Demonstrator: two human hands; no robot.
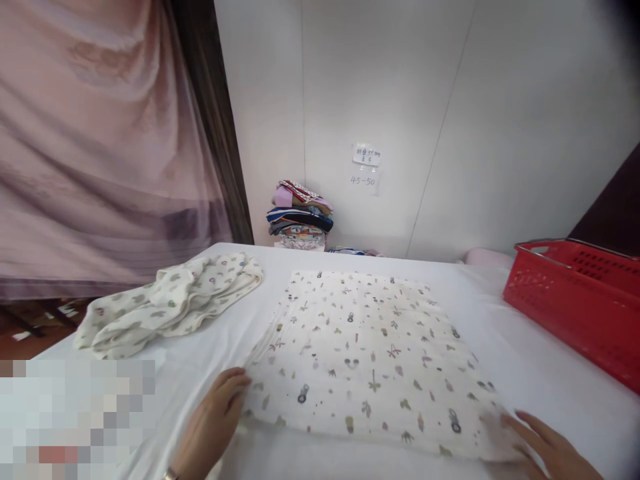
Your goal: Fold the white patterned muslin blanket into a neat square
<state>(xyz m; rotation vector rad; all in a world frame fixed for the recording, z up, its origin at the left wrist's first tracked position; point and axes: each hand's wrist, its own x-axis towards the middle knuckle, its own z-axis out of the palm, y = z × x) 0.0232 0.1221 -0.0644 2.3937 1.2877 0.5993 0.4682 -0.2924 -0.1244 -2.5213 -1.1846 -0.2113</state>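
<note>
A thin white cloth (370,353) printed with small plants, shapes and figures lies spread out flat on the white-covered table. My left hand (215,417) is at its near left edge, fingers curled and closed on the fabric. At the near right corner, my right hand (550,447) grips the cloth; its fingertips and that corner are partly smeared by motion. Along the front, the cloth's edge runs between both hands. Off to the left lies a crumpled cream cloth (170,300) with grey-green spots, apart from my hands.
A red plastic basket (575,293) stands on the right side of the table (295,460). Beyond the far edge rises a stack of folded fabrics (300,217) against the white wall. Pink curtain (100,147) hangs at left. A paper label (367,155) is on the wall.
</note>
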